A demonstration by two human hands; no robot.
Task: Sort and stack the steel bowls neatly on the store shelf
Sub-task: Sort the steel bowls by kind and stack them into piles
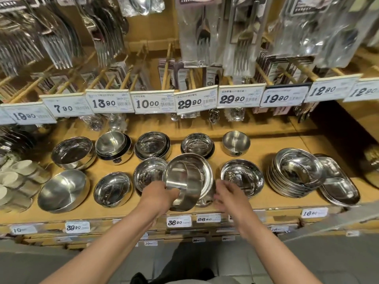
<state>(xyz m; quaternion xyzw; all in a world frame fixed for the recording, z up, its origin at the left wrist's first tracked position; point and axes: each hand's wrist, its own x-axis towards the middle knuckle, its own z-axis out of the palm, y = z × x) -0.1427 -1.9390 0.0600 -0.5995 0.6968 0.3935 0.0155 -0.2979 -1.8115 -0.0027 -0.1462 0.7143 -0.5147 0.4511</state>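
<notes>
Steel bowls stand in two rows on the wooden shelf [283, 140]. My left hand [159, 193] grips a small steel bowl [184, 181] by its wall, tilted on its side above a wider bowl [206, 171] at the front middle. My right hand [229, 194], blurred, hovers just right of that bowl with its fingers relaxed and holds nothing. Next to these sit a front bowl [148, 173] on the left and another bowl [243, 179] on the right. The back row holds several bowls, among them a nested stack [112, 147] and a small single bowl [235, 143].
A stack of shallow steel dishes [295, 173] and oval trays [340, 187] sit at the right. White cups [12, 181] lie at the left. Packaged forks and spoons hang above behind price tags [152, 102]. The shelf's front edge carries price labels [178, 221].
</notes>
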